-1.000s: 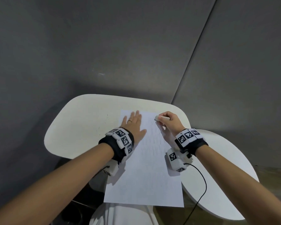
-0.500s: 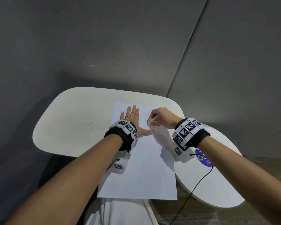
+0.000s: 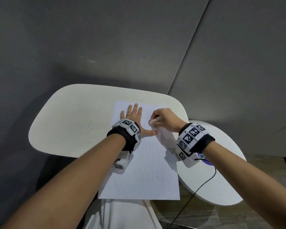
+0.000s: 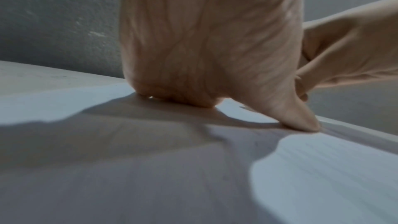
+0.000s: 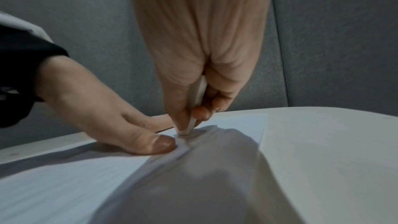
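Observation:
A white sheet of paper (image 3: 144, 171) with faint pencil lines lies on the white table (image 3: 73, 121). My left hand (image 3: 133, 116) lies flat on the sheet's upper part, fingers straight and thumb spread toward the right. My right hand (image 3: 163, 118) pinches a small white eraser (image 3: 153, 121), its tip down on the paper just beside the left thumb. In the right wrist view the eraser (image 5: 199, 98) sits between thumb and curled fingers, and the paper bunches slightly at its tip next to the left thumb (image 5: 150, 142). In the left wrist view the left palm (image 4: 204, 48) presses the paper (image 4: 323, 168).
A second, lower round white table (image 3: 221, 179) stands at the right with a purple sticker (image 3: 203, 158) on it. A black cable (image 3: 205, 182) runs from my right wrist unit across it. Grey wall panels rise behind the table's far edge.
My right hand has moved with the eraser from the sheet's upper right, left and nearer, to beside the left thumb. The left hand has stayed flat on the paper.

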Tool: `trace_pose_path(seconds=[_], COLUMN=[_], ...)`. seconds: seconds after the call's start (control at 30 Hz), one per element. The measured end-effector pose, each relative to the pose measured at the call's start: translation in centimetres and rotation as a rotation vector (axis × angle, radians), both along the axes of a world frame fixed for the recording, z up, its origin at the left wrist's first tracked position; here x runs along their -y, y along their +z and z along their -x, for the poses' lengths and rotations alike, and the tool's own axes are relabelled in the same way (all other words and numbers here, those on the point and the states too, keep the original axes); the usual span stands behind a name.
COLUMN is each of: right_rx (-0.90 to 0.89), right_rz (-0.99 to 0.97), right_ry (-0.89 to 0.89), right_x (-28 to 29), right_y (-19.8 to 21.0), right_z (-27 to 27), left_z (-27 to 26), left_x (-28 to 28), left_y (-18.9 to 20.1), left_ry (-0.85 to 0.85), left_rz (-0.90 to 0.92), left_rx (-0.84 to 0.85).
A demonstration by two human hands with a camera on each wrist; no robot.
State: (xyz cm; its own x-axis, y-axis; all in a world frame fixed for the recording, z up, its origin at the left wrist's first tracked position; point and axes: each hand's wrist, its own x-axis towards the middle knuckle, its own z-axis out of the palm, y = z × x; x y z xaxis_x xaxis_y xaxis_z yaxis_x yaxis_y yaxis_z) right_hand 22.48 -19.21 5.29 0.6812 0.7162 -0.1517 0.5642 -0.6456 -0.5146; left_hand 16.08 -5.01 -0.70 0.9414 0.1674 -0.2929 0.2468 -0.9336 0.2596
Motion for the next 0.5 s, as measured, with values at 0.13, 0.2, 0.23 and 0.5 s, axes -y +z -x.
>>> trace_pose_path(seconds=[0.13, 0.2, 0.23, 0.5], right_rx=[0.065, 0.083, 0.085, -0.022], right_rz=[0.009, 0.016, 0.008, 0.01], right_ry=[-0.042, -0.114, -0.135, -0.012], right_x=[-2.3, -3.8, -4.2, -1.5], right_y=[0.2, -0.1, -0.3, -0.3], right_z=[-1.4, -2.4, -2.6, 0.1], left_z=[0.1, 0.1, 0.2, 0.2], left_x=[0.2, 0.1, 0.1, 0.3], left_y=[0.1, 0.3, 0.3, 0.1], left_ry=[0.007, 0.017, 0.024, 0.039], left_rz=[-0.01, -0.003, -0.004, 0.004], left_rx=[0.005, 0.0, 0.003, 0.019])
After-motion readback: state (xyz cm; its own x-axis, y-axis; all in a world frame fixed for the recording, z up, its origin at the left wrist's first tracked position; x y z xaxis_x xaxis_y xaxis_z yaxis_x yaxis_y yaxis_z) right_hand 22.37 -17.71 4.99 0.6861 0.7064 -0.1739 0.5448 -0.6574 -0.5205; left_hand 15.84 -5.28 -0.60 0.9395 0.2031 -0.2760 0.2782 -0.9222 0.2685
